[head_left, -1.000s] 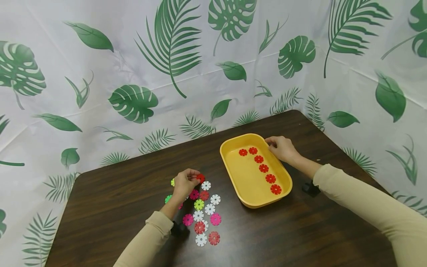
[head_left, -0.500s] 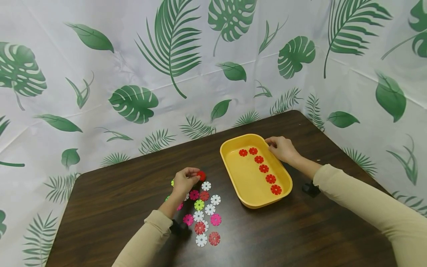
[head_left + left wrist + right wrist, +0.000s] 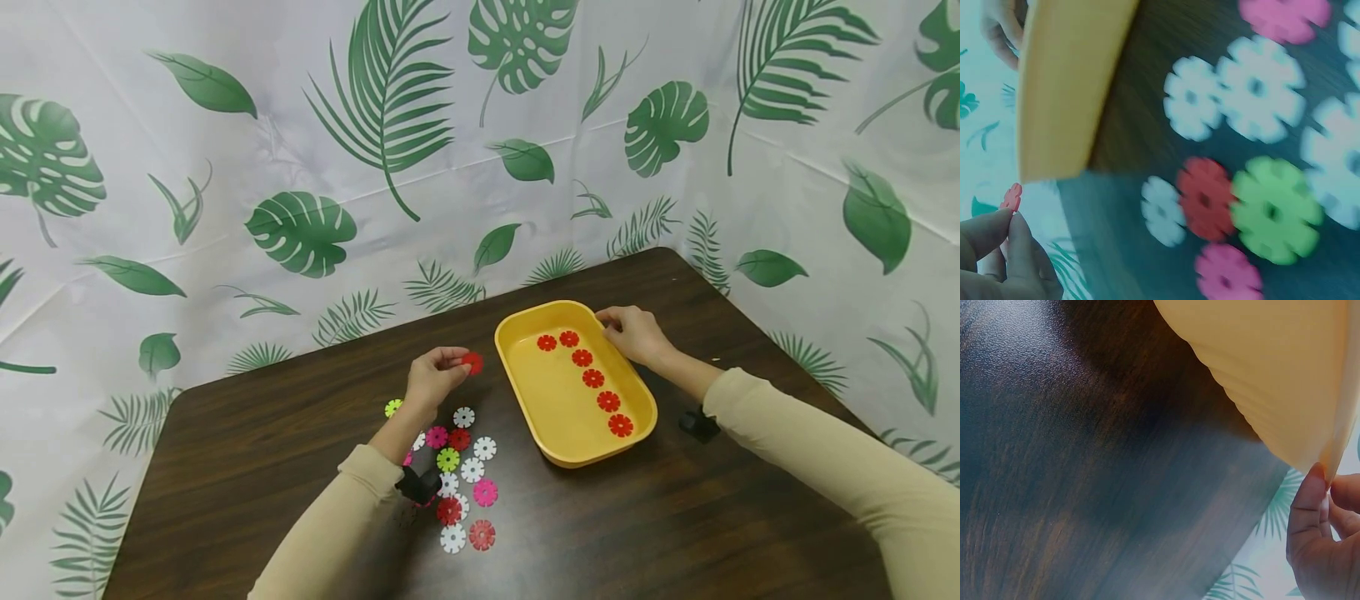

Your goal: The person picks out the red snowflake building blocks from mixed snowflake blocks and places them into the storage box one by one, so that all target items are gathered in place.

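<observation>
Between thumb and fingers, my left hand (image 3: pixel 435 379) pinches a red notched plastic disc (image 3: pixel 472 363), held just left of the yellow tray (image 3: pixel 519 390). The left wrist view shows the same disc (image 3: pixel 1012 196) edge-tilted at the fingertips. My right hand (image 3: pixel 636 333) grips the tray's far right rim, thumb and fingers on either side of its lip (image 3: pixel 1330 472). Inside the tray, several red discs (image 3: pixel 593 378) lie in a bent row along the right and far sides.
Loose notched discs in white (image 3: pixel 484 448), pink (image 3: pixel 485 492), yellow-green (image 3: pixel 447 459) and red (image 3: pixel 482 535) lie on the dark wooden table (image 3: pixel 262 467), partly under my left forearm. A leaf-patterned cloth (image 3: pixel 420 167) hangs behind the table and along its right.
My left hand has lifted the red disc away from the loose discs and moved it up and right, closer to the tray. The right hand stays on the rim.
</observation>
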A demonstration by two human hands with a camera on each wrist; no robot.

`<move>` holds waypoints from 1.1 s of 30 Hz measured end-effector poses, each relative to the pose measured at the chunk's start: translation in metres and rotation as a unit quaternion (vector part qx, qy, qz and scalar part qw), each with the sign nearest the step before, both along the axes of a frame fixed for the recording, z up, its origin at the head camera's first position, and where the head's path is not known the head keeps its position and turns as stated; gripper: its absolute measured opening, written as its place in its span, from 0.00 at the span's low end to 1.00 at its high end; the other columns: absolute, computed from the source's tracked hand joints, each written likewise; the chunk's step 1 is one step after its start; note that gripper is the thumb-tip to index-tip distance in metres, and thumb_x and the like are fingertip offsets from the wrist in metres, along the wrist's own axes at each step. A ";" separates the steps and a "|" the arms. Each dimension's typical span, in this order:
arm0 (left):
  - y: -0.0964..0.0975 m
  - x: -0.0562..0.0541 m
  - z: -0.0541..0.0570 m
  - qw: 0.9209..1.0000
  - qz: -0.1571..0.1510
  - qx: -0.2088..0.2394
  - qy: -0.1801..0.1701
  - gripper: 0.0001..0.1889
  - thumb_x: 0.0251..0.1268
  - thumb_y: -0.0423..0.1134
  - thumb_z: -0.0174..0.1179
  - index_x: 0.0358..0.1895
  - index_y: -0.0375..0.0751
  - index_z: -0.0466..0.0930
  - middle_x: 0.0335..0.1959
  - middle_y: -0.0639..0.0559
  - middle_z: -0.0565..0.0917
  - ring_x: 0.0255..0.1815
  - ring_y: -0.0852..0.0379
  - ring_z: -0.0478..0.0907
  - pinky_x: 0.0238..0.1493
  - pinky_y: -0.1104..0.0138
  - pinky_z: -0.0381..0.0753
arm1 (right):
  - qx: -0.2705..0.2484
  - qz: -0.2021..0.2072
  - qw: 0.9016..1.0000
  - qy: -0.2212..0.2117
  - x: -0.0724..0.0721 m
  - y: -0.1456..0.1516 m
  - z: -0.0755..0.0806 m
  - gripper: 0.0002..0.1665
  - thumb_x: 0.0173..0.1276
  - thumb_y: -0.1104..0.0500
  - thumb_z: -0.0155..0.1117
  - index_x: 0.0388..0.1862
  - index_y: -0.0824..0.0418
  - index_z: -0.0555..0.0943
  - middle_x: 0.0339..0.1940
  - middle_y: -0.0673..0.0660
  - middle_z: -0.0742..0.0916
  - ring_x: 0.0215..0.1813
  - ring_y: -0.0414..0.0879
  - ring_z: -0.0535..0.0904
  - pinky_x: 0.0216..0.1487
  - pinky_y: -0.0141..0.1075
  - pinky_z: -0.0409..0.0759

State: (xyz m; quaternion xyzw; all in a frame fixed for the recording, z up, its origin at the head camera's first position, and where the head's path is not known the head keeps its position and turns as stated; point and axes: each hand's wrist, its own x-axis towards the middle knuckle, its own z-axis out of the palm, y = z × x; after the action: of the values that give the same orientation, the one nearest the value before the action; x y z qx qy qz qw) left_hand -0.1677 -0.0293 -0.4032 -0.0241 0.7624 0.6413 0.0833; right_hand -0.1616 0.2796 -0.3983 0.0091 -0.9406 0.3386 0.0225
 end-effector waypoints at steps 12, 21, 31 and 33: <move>0.062 -0.005 0.020 0.997 -0.045 0.052 -0.027 0.13 0.57 0.23 0.60 0.47 0.30 0.80 0.32 0.51 0.77 0.32 0.62 0.75 0.48 0.62 0.81 | 0.011 0.006 1.000 -0.004 -0.002 0.002 0.000 0.18 0.68 0.68 0.54 0.56 0.73 0.75 0.35 0.65 0.83 0.31 0.50 0.77 0.32 0.36 0.80; 0.095 -0.008 0.020 0.997 -0.038 0.035 -0.055 0.12 0.55 0.24 0.62 0.44 0.32 0.82 0.29 0.51 0.77 0.29 0.61 0.75 0.43 0.68 0.82 | 0.013 0.004 1.000 -0.002 -0.003 0.003 0.000 0.18 0.68 0.68 0.55 0.56 0.73 0.75 0.36 0.66 0.82 0.31 0.50 0.76 0.34 0.38 0.82; 0.127 -0.012 0.020 0.990 -0.011 0.092 -0.102 0.11 0.56 0.23 0.61 0.44 0.31 0.81 0.26 0.52 0.74 0.26 0.60 0.74 0.52 0.58 0.79 | 0.013 0.004 1.000 -0.003 -0.005 0.005 -0.003 0.18 0.68 0.68 0.55 0.56 0.73 0.75 0.33 0.64 0.81 0.29 0.49 0.75 0.32 0.36 0.80; 0.134 -0.013 0.019 0.988 -0.001 0.111 -0.111 0.11 0.56 0.22 0.61 0.43 0.31 0.82 0.26 0.52 0.75 0.26 0.60 0.74 0.53 0.57 0.79 | 0.015 0.006 1.000 -0.002 -0.005 0.004 -0.003 0.18 0.68 0.68 0.55 0.55 0.73 0.75 0.31 0.63 0.81 0.28 0.48 0.75 0.30 0.34 0.79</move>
State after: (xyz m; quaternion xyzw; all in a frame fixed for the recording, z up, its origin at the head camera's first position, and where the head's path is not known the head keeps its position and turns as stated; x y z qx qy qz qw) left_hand -0.1803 0.1045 -0.3846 -0.0851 0.6727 0.7150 0.1704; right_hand -0.1662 0.2836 -0.4018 0.0141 -0.9454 0.3250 0.0190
